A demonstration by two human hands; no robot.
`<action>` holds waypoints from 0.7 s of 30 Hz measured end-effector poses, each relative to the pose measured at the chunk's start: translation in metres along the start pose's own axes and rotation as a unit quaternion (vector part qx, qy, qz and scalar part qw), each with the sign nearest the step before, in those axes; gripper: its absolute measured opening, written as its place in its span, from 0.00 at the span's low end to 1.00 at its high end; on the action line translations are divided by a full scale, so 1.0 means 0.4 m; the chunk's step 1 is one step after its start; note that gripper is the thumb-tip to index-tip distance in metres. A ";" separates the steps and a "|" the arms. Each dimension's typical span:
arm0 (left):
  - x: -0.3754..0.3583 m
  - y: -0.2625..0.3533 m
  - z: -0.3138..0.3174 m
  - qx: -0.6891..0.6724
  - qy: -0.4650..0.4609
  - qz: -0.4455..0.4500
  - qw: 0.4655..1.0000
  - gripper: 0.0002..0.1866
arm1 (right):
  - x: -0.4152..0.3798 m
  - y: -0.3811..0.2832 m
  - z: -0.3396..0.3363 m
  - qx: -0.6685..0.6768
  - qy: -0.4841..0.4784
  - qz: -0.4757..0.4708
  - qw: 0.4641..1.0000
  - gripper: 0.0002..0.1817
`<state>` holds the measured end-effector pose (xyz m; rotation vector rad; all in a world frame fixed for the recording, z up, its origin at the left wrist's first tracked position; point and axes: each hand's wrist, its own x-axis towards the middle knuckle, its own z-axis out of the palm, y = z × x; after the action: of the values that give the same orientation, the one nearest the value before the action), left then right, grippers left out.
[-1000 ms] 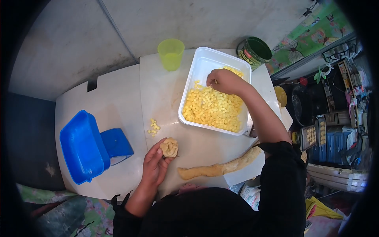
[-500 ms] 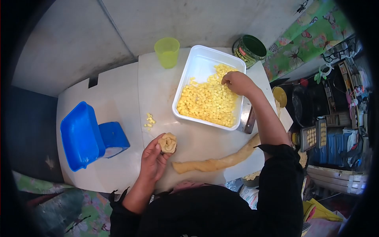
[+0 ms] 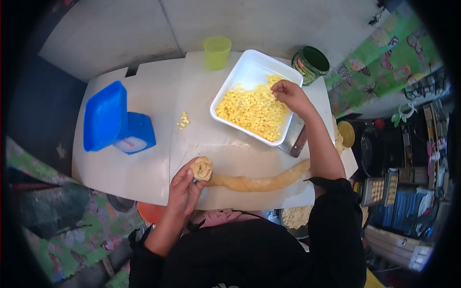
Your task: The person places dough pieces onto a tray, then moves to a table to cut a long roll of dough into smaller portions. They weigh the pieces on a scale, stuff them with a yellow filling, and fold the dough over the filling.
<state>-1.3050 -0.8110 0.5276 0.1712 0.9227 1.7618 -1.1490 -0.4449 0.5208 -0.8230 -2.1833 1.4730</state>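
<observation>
My left hand [image 3: 186, 189] grips a rose-shaped piece of dough [image 3: 201, 168], its layered folds facing up. Over the right side of a white tray [image 3: 225, 126] is my right hand [image 3: 290, 97], its thumb and fingers pinched together. Anything between those fingertips is too small to make out. Small pale-yellow cubes [image 3: 252, 110] cover much of the tray's bottom. A long roll of dough [image 3: 254, 183] stretches across the table from beside my left hand to under my right forearm.
A blue scale with a tray [image 3: 108, 117] stands at the left. Behind are a yellow-green cup [image 3: 217, 54] and a dark green tub [image 3: 311, 65]. A scraper with a brown handle [image 3: 298, 142] lies by the tray. Several loose cubes [image 3: 183, 121] lie on the table [image 3: 129, 175].
The camera view has shifted, so the table sits higher in the picture. My right hand has lifted slightly from the cubes, fingers still pinched. My left hand keeps the dough rose.
</observation>
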 end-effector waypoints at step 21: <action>-0.079 -0.109 0.095 -0.028 -0.022 0.058 0.998 0.23 | -0.155 -0.059 0.099 0.259 -0.016 0.035 0.965 0.09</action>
<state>-1.2398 -0.8143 0.5350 0.2298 0.8457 1.8814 -1.1321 -0.5197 0.5286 -0.6950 -1.6704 1.9784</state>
